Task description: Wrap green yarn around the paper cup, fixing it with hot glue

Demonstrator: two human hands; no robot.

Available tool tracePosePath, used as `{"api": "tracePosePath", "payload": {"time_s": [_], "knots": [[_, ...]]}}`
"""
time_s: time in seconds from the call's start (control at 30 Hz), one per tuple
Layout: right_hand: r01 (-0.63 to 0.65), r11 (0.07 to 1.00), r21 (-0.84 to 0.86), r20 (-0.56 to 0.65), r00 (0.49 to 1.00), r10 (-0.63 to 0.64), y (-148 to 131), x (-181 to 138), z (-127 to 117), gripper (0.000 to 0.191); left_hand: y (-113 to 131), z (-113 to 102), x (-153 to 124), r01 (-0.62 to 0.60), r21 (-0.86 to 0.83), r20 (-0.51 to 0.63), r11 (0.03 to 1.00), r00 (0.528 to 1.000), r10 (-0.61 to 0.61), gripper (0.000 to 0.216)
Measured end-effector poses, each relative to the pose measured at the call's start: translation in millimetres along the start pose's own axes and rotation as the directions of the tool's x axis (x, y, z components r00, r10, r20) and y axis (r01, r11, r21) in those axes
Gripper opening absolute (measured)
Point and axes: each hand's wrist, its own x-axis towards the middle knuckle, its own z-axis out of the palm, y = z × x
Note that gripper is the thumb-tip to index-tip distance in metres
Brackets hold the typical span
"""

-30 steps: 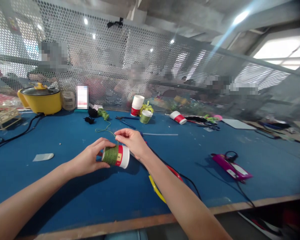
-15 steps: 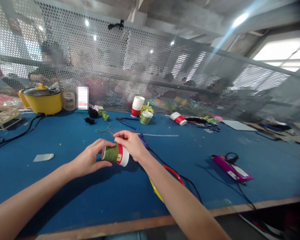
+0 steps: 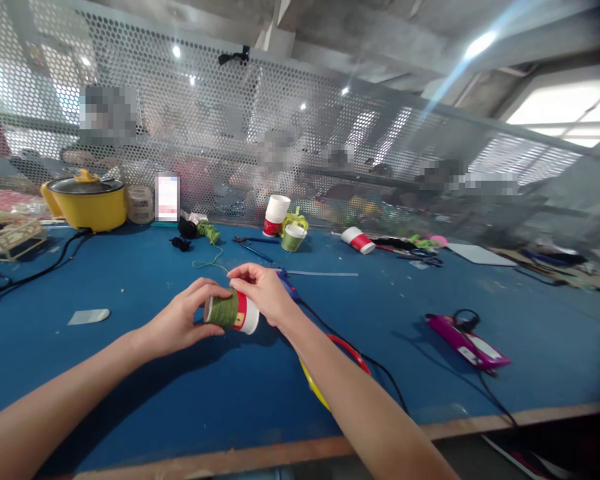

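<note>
A paper cup [image 3: 233, 311] lies on its side above the blue table [image 3: 130, 373], its lower half wrapped in green yarn, with a red band and white rim toward the right. My left hand [image 3: 183, 320] grips the cup's base end, fingers curled round it. My right hand [image 3: 263, 290] rests over the top of the cup, fingers pinched on the green yarn strand [image 3: 211, 261], which trails back to a green yarn ball [image 3: 209, 231].
A yellow cooking pot [image 3: 87, 202] stands far left. Stacked cups [image 3: 275, 215], a yarn-wrapped cup [image 3: 293, 237] and a fallen cup [image 3: 358, 239] sit near the mesh screen. A magenta tool [image 3: 467, 340], red and yellow rings [image 3: 350, 350] and cables lie right. People sit behind the mesh.
My right hand has come down a little closer over the cup, and the cup has turned slightly in my hands. The view has drifted a bit.
</note>
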Motion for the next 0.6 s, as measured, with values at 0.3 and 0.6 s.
{"api": "tracePosePath", "payload": {"time_s": [0.3, 0.6], "knots": [[-0.065, 0.998, 0.013, 0.009, 0.998, 0.065, -2.0, 1.7, 0.8, 0.009, 1.8, -0.7, 0.0, 0.038, -0.058, 0.013, 0.998, 0.999, -0.037, 0.042], [-0.083, 0.988, 0.130, -0.028, 0.996, 0.087, 0.9, 0.8, 3.5, 0.011, -0.7, -0.6, 0.5, -0.001, -0.010, -0.007, 1.000, 1.000, 0.001, 0.042]]}}
